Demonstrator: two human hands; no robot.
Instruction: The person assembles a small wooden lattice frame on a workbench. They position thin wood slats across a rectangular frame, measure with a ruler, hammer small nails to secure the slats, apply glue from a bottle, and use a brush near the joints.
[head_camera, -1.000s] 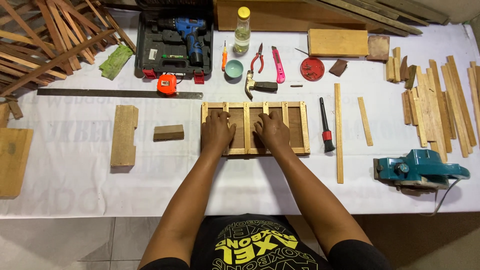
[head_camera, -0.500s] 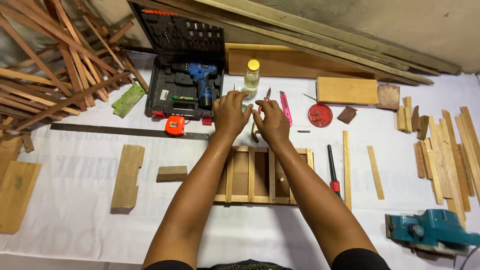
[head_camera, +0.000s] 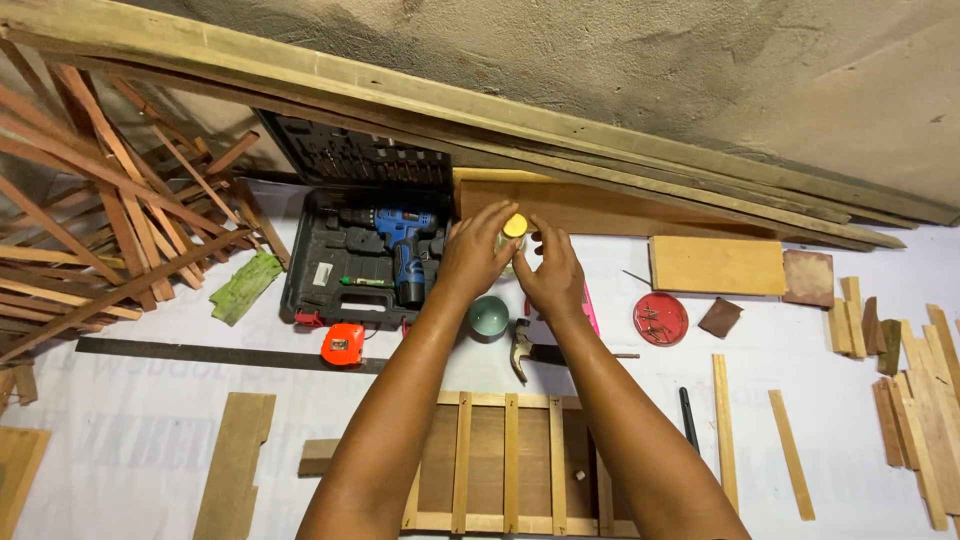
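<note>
Both hands, left (head_camera: 478, 255) and right (head_camera: 550, 275), gripping yellow-capped bottle (head_camera: 514, 228), drill case (head_camera: 365, 255) just left, small bowl (head_camera: 488, 317) and hammer (head_camera: 530, 350) below

A work surface covered with a white sheet (head_camera: 150, 440) is seen from above. On it are laid an open black tool case (head_camera: 345, 275), an orange tape measure (head_camera: 342, 343), a long dark ruler (head_camera: 215, 354), a small teal bowl (head_camera: 488, 317), a hammer (head_camera: 528, 350), a red lid (head_camera: 660, 318) and a slatted wooden frame (head_camera: 505, 465). Wooden strips (head_camera: 915, 400) are spread at the right.
</note>
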